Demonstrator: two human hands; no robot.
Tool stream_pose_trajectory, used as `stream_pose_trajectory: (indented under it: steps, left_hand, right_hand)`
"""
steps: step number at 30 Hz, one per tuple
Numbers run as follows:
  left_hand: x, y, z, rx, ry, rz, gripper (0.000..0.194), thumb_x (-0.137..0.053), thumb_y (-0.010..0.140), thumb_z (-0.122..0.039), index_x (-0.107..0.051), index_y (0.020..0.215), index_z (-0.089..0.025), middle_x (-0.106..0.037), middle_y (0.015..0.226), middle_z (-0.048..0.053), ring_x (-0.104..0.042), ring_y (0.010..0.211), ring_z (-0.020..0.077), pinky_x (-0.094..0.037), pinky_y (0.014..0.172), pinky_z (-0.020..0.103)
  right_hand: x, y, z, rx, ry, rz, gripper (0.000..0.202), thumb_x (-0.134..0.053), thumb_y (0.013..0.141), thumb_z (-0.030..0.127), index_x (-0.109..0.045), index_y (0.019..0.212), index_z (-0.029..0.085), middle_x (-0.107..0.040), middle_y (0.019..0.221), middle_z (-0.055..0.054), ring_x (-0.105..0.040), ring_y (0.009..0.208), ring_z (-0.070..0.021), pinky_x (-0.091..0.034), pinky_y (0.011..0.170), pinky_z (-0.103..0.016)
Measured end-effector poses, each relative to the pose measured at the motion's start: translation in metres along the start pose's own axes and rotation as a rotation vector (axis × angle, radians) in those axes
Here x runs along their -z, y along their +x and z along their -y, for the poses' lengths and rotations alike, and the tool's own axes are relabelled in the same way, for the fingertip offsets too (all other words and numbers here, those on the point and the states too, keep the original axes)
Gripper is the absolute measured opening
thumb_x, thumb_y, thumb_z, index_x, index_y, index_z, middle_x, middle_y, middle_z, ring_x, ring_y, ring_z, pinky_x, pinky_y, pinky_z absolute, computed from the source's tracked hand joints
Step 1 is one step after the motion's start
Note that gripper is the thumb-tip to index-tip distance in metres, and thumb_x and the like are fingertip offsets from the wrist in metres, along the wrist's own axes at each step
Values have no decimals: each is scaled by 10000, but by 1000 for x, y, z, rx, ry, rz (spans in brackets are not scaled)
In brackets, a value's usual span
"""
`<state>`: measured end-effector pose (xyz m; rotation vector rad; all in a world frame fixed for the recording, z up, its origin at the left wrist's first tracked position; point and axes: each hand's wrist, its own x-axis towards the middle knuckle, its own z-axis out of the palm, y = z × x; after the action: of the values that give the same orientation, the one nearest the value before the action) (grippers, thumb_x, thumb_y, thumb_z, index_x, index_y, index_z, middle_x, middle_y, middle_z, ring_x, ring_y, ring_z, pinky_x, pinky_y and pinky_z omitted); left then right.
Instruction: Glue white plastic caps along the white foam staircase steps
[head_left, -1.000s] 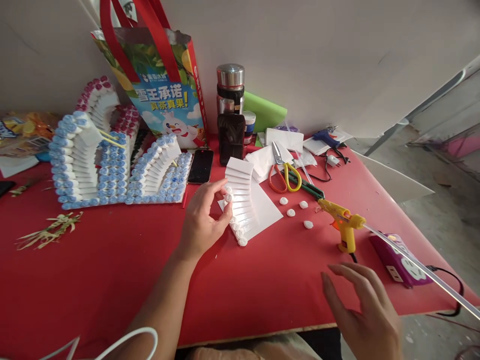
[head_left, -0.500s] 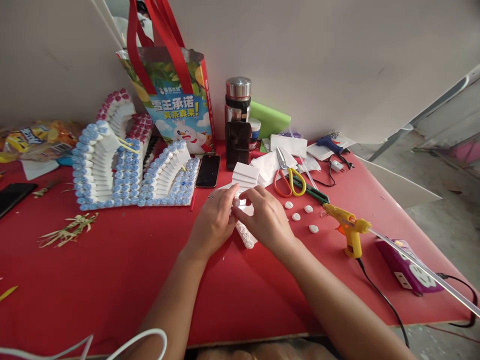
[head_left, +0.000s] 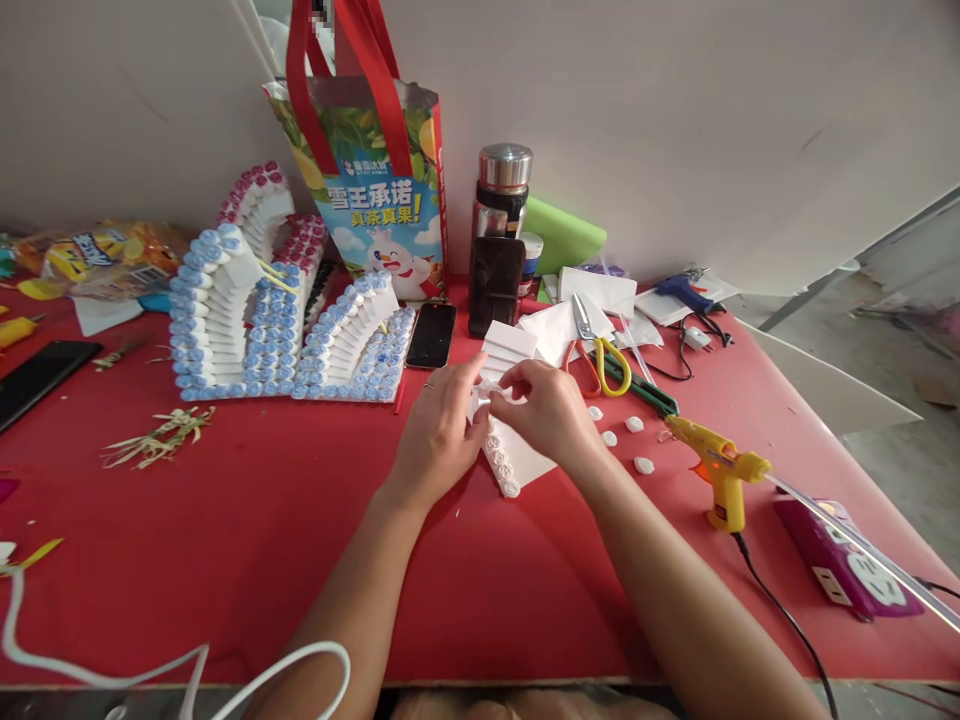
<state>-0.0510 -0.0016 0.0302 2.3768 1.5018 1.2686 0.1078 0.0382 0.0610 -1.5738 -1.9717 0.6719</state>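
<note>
My left hand (head_left: 444, 430) lies along the left side of a white card piece (head_left: 531, 452), thumb and fingers closed around its upper part. A row of small white rosettes (head_left: 503, 466) runs down the card's left edge towards me. My right hand (head_left: 551, 408) bends over the same spot, thumb and forefinger pinched on a small white rosette, mostly hidden by the fingers. Behind my fingertips is a stepped stack of white cards (head_left: 510, 340). Several loose white rosettes (head_left: 643, 466) lie on the red table (head_left: 465, 600), right of my right hand.
A yellow glue gun (head_left: 716, 465) with a long clear stick, scissors (head_left: 600, 360) and a purple power strip (head_left: 851, 565) lie right. Behind stand a steel flask (head_left: 504, 170), a propped phone (head_left: 495, 285) and a shopping bag (head_left: 386, 205). Blue-and-white rosette structures (head_left: 285, 330) stand left.
The view has shifted, so things on the table appear further right. My right hand's fingers have moved slightly back from the rosette row, and more of the white card shows beneath it.
</note>
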Motion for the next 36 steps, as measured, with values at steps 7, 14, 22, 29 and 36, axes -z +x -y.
stream_pose_trajectory:
  steps: [7, 14, 22, 29, 36]
  left_hand:
    - [-2, -1, 9, 408, -192, -143, 283, -535, 897, -137, -587, 1172, -183, -670, 993, 68, -644, 879, 180, -524, 788, 300]
    - [-7, -2, 15, 871, -638, 78, 243, -608, 885, -368, -643, 1032, -177, -729, 932, 71, -663, 756, 185, -481, 654, 281]
    - [-6, 2, 5, 924, -781, 181, 272, -713, 814, -408, -627, 944, -186, -694, 922, 36, -650, 832, 176, -480, 737, 283]
    - [-2, 3, 4, 964, -804, 228, 318, -745, 791, -417, -596, 968, -198, -679, 903, 17, -615, 738, 139, -440, 641, 249]
    - [-4, 2, 1, 980, -914, 260, 274, -721, 810, -354, -542, 939, -193, -632, 847, 1, -578, 625, 114, -458, 559, 254]
  right_hand:
    - [3, 12, -18, -175, 426, 89, 236, -723, 698, 382, -682, 797, 172, -621, 680, 6, -514, 589, -123, -381, 533, -263]
    - [-5, 6, -16, -199, 455, 127, 210, -708, 689, 350, -686, 794, 169, -644, 702, 2, -538, 601, -123, -392, 546, -260]
    - [-4, 4, -12, -228, 394, 121, 191, -708, 675, 347, -675, 762, 180, -643, 681, 8, -554, 609, -133, -393, 549, -261]
    - [-4, 3, -13, -248, 450, 126, 185, -713, 686, 343, -676, 762, 179, -629, 669, 19, -539, 605, -122, -392, 547, -254]
    - [-3, 4, -16, -261, 553, 99, 181, -722, 699, 336, -685, 765, 172, -624, 656, 15, -500, 575, -109, -380, 519, -246]
